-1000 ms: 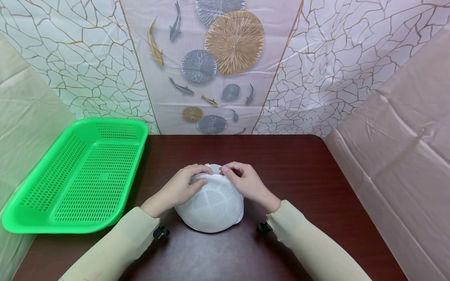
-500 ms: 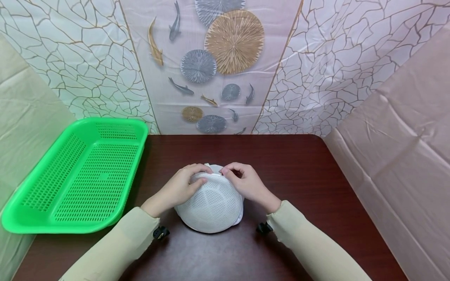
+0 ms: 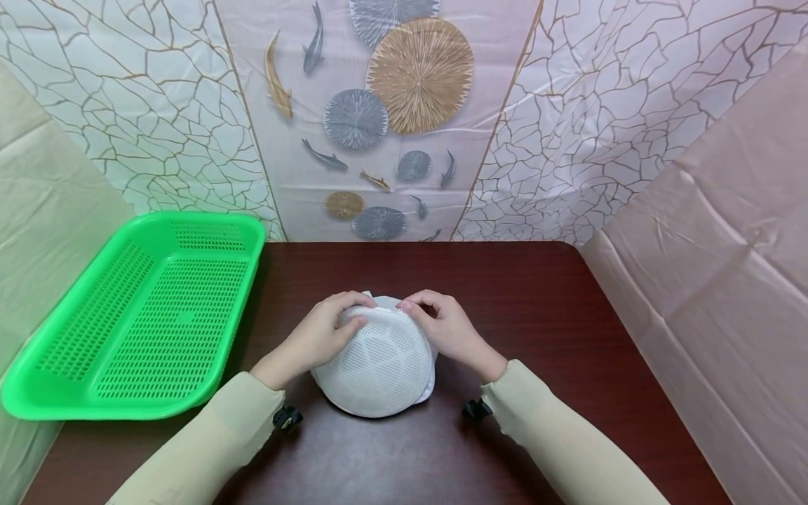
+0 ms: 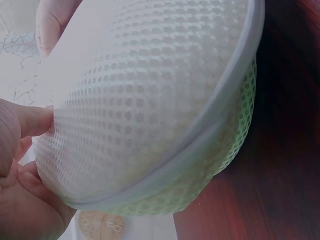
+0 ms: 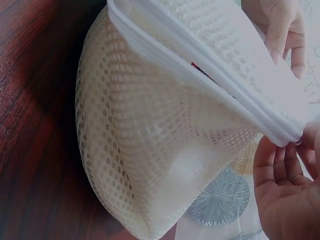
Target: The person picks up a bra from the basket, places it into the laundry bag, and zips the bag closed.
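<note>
A white mesh laundry bag [image 3: 379, 365], rounded like a dome, stands on the table in the middle of the head view. My left hand [image 3: 325, 330] grips its upper left edge, thumb on the near mesh face. At the top right edge my right hand [image 3: 445, 330] pinches the bag with thumb and fingertips. The right wrist view shows a white zipper [image 5: 200, 75] along the rim, partly parted, with a small red and black mark in the gap. Those right fingertips are at the zipper's end. In the left wrist view the mesh face [image 4: 145, 100] bulges toward the camera.
A large green plastic basket [image 3: 249, 308] with slotted sides stands at the left of the dark red-brown table [image 3: 517, 301]. Patterned cloth walls [image 3: 543, 175] enclose the table at the back and sides. Each wrist carries a black strap [image 3: 287, 419].
The bag's near face has tilted slightly and its top edge looks straighter. My left hand has shifted a little left and up with it; my right hand keeps its pinch, almost still.
</note>
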{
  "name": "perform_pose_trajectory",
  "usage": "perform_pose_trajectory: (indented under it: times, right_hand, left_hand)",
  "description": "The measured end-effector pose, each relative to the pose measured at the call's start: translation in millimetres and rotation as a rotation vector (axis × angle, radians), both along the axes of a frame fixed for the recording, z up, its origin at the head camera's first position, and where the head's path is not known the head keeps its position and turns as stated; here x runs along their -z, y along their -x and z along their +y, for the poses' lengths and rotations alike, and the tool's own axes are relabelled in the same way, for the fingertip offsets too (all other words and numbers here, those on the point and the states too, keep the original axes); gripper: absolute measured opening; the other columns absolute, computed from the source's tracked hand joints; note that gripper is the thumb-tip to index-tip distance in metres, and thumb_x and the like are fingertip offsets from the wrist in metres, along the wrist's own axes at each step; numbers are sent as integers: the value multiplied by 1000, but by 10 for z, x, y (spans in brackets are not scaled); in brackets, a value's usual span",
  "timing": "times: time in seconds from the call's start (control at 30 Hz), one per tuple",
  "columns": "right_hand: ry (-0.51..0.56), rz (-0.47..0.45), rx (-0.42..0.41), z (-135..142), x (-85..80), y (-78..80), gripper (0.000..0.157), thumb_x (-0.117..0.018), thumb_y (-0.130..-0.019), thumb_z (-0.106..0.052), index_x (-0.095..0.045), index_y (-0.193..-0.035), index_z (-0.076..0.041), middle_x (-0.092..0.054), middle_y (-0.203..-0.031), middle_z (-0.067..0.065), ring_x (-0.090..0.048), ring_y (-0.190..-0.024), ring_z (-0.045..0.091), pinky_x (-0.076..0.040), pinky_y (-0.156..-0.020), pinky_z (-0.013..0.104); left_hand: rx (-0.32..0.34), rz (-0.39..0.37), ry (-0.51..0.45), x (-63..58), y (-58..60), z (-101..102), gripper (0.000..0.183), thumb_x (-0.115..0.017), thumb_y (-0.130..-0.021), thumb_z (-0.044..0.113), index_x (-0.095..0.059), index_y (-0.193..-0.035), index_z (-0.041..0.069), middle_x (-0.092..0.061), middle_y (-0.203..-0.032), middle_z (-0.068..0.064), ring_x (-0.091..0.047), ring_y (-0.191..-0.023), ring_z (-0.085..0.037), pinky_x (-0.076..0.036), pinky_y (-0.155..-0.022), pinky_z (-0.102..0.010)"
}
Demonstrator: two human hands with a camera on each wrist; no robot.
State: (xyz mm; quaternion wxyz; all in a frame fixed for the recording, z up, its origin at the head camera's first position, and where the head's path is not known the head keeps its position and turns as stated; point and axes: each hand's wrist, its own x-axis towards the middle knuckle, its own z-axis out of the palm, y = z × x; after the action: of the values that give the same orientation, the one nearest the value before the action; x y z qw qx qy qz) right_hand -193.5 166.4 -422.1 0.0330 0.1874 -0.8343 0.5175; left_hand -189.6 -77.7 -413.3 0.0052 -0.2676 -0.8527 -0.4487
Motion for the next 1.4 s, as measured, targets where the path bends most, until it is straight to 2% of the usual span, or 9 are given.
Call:
perform_pose_trajectory:
  times: [0.13,0.43,0.63,0.77,1.0,1.17,1.4]
  right_hand:
    - [-31,29,13,-25,-30,-3,12,-65,-93,-20,-73,-94,-11,-70,-93,-1,-61,-87,14,-49,-73,30]
    - [-87,52,54,-47,-29,21,8,-66,-94,-19,-71,-88,-17,-68,-86,-7,-60,-79,11,-50,-67,30]
    - [-105,48,66,-16,-46,14,11,-64,-95,-21,-70,-86,-18,-67,-83,-7,-59,-75,12,-48,-65,30]
    - [-127,50,62,2,-38,18,10,-64,-95,-19,-71,-88,-17,-67,-86,-8,-59,-78,11,-49,-68,30]
    - [-224,167,24,22,1,8,10,-64,-94,-11,-71,-97,-16,-64,-95,-7,-59,-91,8,-49,-78,31]
    - [-274,244,22,7,-2,8,8,-62,-95,-13,-69,-95,-18,-61,-93,-8,-58,-87,7,-49,-75,29]
    - [-260,292,27,-38,-33,3,7,-61,-96,-15,-67,-94,-18,-58,-93,-8,-55,-82,7,-48,-70,28]
  left_hand:
    - [-22,4,-13,23,0,-3,23,-67,-90,7,-65,-111,17,-62,-124,-3,-54,-121,-20,-42,-101,-41]
    - [-73,13,-67,56,-8,-17,22,-66,-91,7,-66,-111,15,-63,-123,-2,-56,-118,-18,-42,-100,-38]
    - [-101,26,-93,60,-9,-46,21,-67,-91,7,-67,-110,14,-64,-118,-4,-57,-114,-21,-43,-98,-42]
    - [-101,32,-107,74,10,-55,21,-66,-91,7,-66,-111,14,-65,-119,-4,-57,-114,-21,-43,-97,-43]
    - [-85,6,-117,69,41,-47,20,-65,-91,7,-66,-111,13,-64,-120,-2,-57,-116,-18,-42,-100,-40]
    - [-74,-22,-78,23,54,-18,19,-66,-92,14,-67,-111,15,-64,-117,0,-55,-118,-17,-39,-102,-38]
    - [-89,-30,-44,-29,48,30,17,-66,-93,17,-69,-109,17,-65,-114,2,-53,-121,-18,-39,-103,-38]
